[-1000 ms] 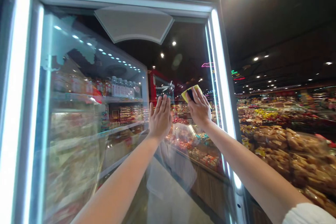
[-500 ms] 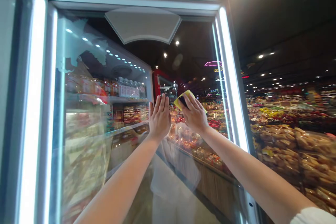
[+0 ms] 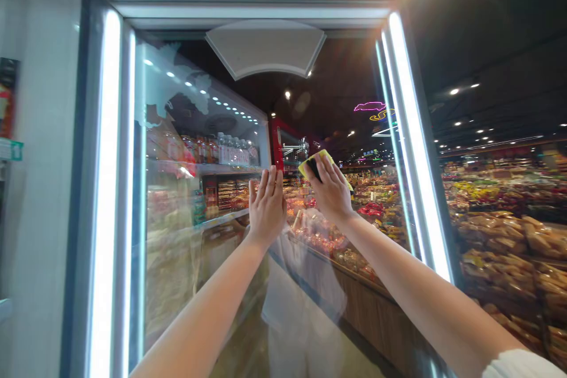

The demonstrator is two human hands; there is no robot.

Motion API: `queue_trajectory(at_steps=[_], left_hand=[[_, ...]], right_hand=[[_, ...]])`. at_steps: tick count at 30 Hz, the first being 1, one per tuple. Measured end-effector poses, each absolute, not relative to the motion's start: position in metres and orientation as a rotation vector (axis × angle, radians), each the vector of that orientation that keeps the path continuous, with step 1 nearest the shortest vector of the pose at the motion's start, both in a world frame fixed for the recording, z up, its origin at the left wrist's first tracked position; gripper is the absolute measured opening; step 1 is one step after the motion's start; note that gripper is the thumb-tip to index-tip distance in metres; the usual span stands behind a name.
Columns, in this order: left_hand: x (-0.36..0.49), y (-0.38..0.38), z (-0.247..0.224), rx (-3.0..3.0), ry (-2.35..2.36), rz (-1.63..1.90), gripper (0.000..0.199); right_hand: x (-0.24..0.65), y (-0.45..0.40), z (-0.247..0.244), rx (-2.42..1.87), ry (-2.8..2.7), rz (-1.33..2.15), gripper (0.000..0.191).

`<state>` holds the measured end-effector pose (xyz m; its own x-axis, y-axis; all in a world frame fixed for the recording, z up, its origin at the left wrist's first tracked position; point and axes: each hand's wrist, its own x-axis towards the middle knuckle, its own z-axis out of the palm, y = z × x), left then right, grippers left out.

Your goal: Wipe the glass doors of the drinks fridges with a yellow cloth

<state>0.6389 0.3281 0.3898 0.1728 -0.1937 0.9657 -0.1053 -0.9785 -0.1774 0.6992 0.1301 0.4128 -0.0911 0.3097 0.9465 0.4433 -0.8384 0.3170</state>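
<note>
A large glass door (image 3: 230,124) with bright light strips at its sides stands in front of me. My left hand (image 3: 267,207) is raised at the glass with its fingers stretched upward, and nothing shows in it. Just to its right, my right hand (image 3: 331,192) holds a yellow and black cloth (image 3: 312,169) flat toward the glass. Part of the cloth is hidden under the palm and fingers. A pale fan-shaped panel (image 3: 266,47) shows on the upper part of the glass.
Left of the door is a pale cabinet wall (image 3: 39,159). Bottles (image 3: 234,150) on a shelf show in the glass, perhaps as a reflection. Packaged goods (image 3: 496,248) are stacked at the right. A person's pale reflection shows in the lower glass.
The view has shifted, so the door frame sits further right and more of the cabinet wall shows at the left. Both hands keep nearly the same pose, with the cloth still under the right one.
</note>
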Motion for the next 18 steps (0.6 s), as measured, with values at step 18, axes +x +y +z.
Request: queue_trajectory(at_steps=[18], left_hand=[[0.629, 0.371, 0.374, -2.364, 0.258, -1.960, 0.068]], right_hand=[[0.685, 0.153, 0.402, -2.152, -1.055, -2.021, 0.062]])
